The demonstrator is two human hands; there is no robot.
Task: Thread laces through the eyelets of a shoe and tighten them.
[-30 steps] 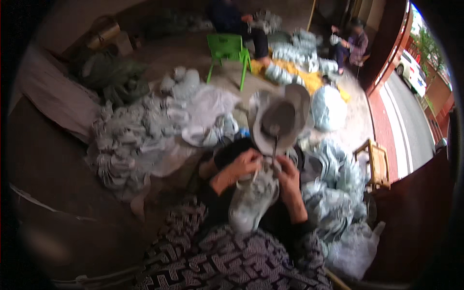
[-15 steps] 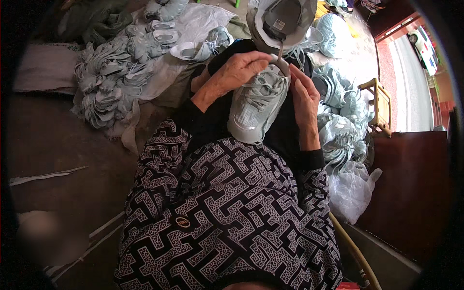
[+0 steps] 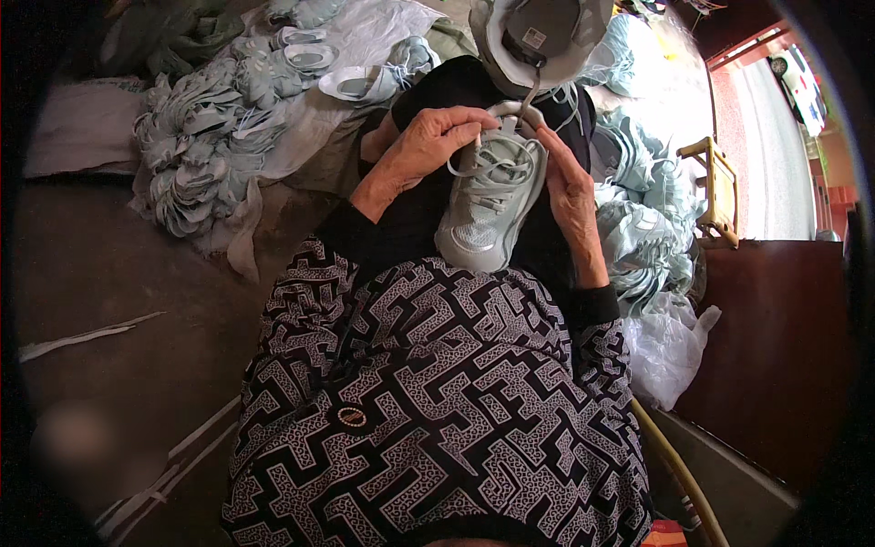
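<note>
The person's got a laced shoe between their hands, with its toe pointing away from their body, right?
Not quite: the toe points toward the person's body, not away from it; the head view shows this. The rest is right: the shoe is laced and lies between the left hand and the right hand.

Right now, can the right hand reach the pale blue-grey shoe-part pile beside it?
Probably yes: nothing seems to stand between the right hand and the pale blue-grey shoe-part pile, but that hand must first leave the light grey lace-up shoe.
</note>
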